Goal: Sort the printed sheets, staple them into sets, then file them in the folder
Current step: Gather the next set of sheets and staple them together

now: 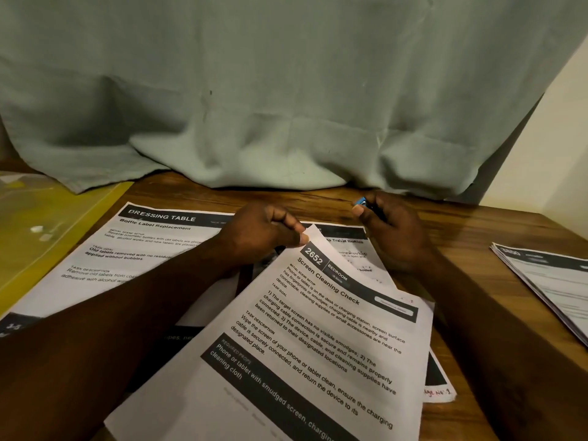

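Note:
My left hand (265, 232) pinches the top left corner of the "Screen Cleaning Check" sheets (305, 351), which lie tilted across the middle of the wooden table (477, 227). My right hand (389, 232) grips a small blue and black stapler (362, 202) just right of that corner, above the paper. Under the tilted set lie a "Dressing Table" sheet (133, 253) on the left and another printed sheet (356, 249) partly hidden by my hands. A yellow transparent folder (47, 230) lies at the far left.
A stack of printed sheets (547, 281) rests at the table's right edge. A grey-green cloth (286, 90) hangs down behind the table and touches its back edge. A pale wall (560, 138) stands at the right.

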